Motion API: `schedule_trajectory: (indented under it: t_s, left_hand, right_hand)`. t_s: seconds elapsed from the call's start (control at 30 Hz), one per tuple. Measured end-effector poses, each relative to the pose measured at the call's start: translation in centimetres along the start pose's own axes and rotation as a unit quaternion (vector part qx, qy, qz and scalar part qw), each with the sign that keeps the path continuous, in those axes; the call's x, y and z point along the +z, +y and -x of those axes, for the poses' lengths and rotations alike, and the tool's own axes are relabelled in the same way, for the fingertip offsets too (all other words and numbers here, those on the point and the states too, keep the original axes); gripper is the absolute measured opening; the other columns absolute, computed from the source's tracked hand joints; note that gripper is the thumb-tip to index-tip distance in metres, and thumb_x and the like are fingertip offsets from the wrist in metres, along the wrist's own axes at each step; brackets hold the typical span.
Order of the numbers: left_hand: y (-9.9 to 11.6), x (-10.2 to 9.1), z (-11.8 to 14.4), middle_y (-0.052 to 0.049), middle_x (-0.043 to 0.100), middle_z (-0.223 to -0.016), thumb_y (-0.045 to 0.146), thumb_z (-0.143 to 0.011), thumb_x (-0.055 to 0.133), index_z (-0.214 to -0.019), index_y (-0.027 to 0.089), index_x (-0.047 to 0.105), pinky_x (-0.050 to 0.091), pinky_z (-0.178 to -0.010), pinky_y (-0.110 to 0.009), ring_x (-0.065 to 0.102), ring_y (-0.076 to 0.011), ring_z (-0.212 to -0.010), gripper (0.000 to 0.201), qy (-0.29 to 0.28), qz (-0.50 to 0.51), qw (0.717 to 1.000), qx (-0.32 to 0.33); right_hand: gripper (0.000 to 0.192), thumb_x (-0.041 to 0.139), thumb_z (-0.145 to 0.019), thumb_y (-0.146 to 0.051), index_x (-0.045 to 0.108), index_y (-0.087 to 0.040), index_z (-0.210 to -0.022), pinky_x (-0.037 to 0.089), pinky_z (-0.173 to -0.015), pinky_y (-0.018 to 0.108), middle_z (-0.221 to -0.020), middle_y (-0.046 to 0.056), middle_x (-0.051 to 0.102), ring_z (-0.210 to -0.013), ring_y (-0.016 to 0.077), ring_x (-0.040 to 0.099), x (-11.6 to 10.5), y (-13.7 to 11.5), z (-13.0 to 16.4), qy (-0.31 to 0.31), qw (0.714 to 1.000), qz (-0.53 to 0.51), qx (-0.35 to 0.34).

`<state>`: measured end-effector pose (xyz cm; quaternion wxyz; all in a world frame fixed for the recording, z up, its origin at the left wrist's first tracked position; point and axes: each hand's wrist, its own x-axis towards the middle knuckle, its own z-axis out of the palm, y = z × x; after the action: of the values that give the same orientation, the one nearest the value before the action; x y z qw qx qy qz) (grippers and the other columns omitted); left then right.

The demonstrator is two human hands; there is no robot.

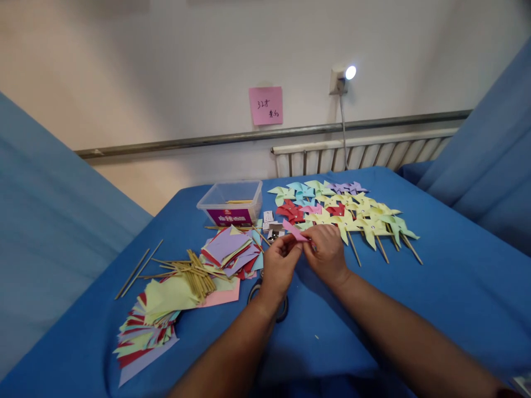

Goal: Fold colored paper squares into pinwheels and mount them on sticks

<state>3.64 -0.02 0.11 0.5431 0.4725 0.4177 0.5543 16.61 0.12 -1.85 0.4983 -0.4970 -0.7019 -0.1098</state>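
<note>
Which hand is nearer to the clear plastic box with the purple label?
Left. The left hand sits below and just right of the clear plastic box with the purple label; the right hand is farther right, beside the paper pinwheels.

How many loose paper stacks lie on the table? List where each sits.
3: one stack beside the left hand, one under the sticks, one at the near-left edge; more may be hidden.

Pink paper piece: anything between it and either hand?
Nothing visible. The left hand and right hand both pinch the pink paper piece directly, above the blue table. The scissors lie under the left wrist, and the finished pinwheels sit behind, clear of the grip.
</note>
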Motion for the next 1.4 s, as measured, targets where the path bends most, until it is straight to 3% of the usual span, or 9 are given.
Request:
schedule_trajectory:
  t_s: [0.2,0.4,0.53,0.73,0.9,1.0,1.13,1.27,1.4]
  left_hand:
    - [0.2,0.1,0.2,-0.003,0.071,-0.079,0.022,-0.064,0.078,-0.083,0.015,0.071,0.047,-0.077,-0.028,0.063,-0.0157,-0.076,0.022,0.022,0.027,0.999,-0.010]
    - [-0.2,-0.2,0.0,-0.004,0.072,-0.087,0.021,-0.064,0.079,-0.089,0.015,0.072,0.046,-0.083,-0.028,0.063,-0.0155,-0.081,0.027,-0.022,0.131,0.991,-0.033]
    - [-0.1,-0.3,-0.4,-0.005,0.073,-0.085,0.022,-0.064,0.080,-0.088,0.014,0.073,0.046,-0.083,-0.027,0.064,-0.0148,-0.079,0.026,-0.011,0.202,0.978,-0.060]
    - [-0.2,-0.8,-1.4,0.001,0.065,-0.061,0.021,-0.059,0.083,-0.064,0.013,0.066,0.044,-0.064,-0.023,0.057,-0.0096,-0.058,0.019,0.065,0.228,0.968,-0.089]
    - [0.0,-1.6,-1.9,0.003,0.060,-0.055,0.021,-0.057,0.083,-0.061,0.013,0.061,0.041,-0.057,-0.021,0.053,-0.0081,-0.053,0.024,0.085,0.217,0.967,-0.106]
    - [0.8,-2.4,-2.5,0.001,0.063,-0.060,0.022,-0.058,0.082,-0.068,0.013,0.063,0.044,-0.058,-0.023,0.057,-0.0102,-0.055,0.022,0.111,0.207,0.968,-0.092]
    - [2.2,-3.8,-3.5,-0.001,0.067,-0.065,0.019,-0.059,0.079,-0.073,0.013,0.064,0.048,-0.058,-0.025,0.060,-0.0125,-0.058,0.022,0.204,0.217,0.954,-0.034]
    - [2.8,-4.7,-4.1,-0.001,0.066,-0.065,0.017,-0.059,0.078,-0.073,0.013,0.063,0.046,-0.054,-0.023,0.059,-0.0114,-0.055,0.021,0.226,0.215,0.950,-0.006]
    - [2.4,-4.7,-4.2,-0.001,0.066,-0.065,0.015,-0.058,0.079,-0.074,0.012,0.064,0.049,-0.056,-0.024,0.060,-0.0112,-0.055,0.022,0.213,0.219,0.952,-0.014]
  right_hand:
    - [0.013,0.051,-0.092,-0.020,0.065,-0.020,-0.090,0.034,-0.081,0.038,-0.082,0.005,0.067,-0.080,0.0202,0.054,-0.1,-1.1,-0.1,-0.009,0.994,0.081,-0.073]
    - [0.022,0.053,-0.090,-0.024,0.064,-0.018,-0.109,0.034,-0.087,0.040,-0.100,0.009,0.067,-0.093,0.0229,0.055,-0.1,-1.2,0.5,-0.060,0.994,0.068,-0.062]
    - [0.035,0.055,-0.087,-0.026,0.060,-0.016,-0.120,0.035,-0.089,0.043,-0.109,0.011,0.063,-0.101,0.0261,0.053,-0.2,-1.5,0.8,-0.099,0.992,0.045,-0.055]
    - [0.044,0.054,-0.089,-0.033,0.055,-0.015,-0.129,0.034,-0.096,0.047,-0.119,0.014,0.060,-0.111,0.0291,0.050,-0.5,-2.5,0.8,-0.155,0.986,0.021,-0.062]
    - [0.047,0.055,-0.089,-0.033,0.052,-0.018,-0.133,0.034,-0.098,0.048,-0.123,0.013,0.059,-0.116,0.0298,0.049,-0.7,-2.9,0.6,-0.179,0.980,0.003,-0.082]
    - [0.040,0.054,-0.090,-0.029,0.055,-0.019,-0.129,0.038,-0.097,0.045,-0.123,0.012,0.060,-0.115,0.0269,0.052,-0.5,-2.4,0.7,-0.153,0.985,-0.044,-0.074]
    - [0.025,0.049,-0.093,-0.020,0.061,-0.018,-0.114,0.045,-0.092,0.037,-0.111,0.011,0.066,-0.105,0.0216,0.059,0.5,-1.3,1.4,-0.090,0.992,-0.088,0.007]
    - [0.018,0.050,-0.092,-0.019,0.064,-0.020,-0.103,0.048,-0.078,0.030,-0.095,0.006,0.070,-0.087,0.0191,0.065,2.3,-1.5,1.7,-0.217,0.971,-0.063,0.073]
    - [0.014,0.054,-0.090,-0.022,0.063,-0.019,-0.099,0.047,-0.072,0.031,-0.094,0.009,0.072,-0.088,0.0233,0.067,4.1,-3.5,1.0,-0.321,0.942,0.028,0.093]
